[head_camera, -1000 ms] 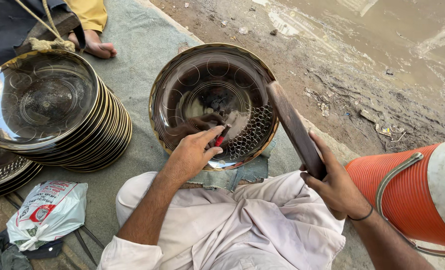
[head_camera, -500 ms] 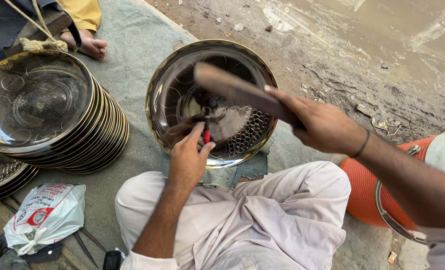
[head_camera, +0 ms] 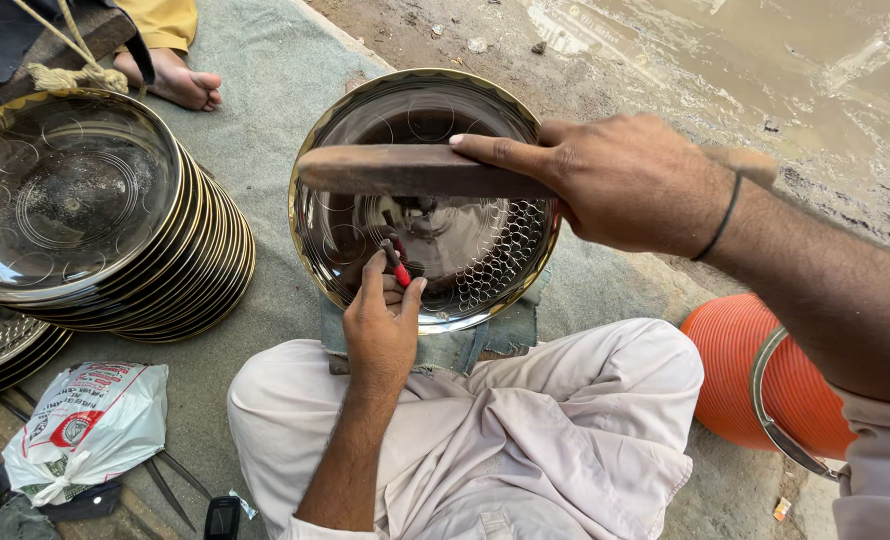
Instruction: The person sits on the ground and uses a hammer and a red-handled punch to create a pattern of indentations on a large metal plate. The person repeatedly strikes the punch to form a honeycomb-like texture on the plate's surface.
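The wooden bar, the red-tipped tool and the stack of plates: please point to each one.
wooden bar (head_camera: 415,170), head view, middle of its flat side.
red-tipped tool (head_camera: 400,270), head view, its red tip.
stack of plates (head_camera: 215,260), head view, right rims.

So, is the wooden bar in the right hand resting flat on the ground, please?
No, the right hand holds the wooden bar raised across the metal plate.

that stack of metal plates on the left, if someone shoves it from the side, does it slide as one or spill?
The stack of plates already leans, rims fanned out to the right, so it would probably spill. Polished surfaces look slippery. It sits on cloth, which likely grips the bottom plate.
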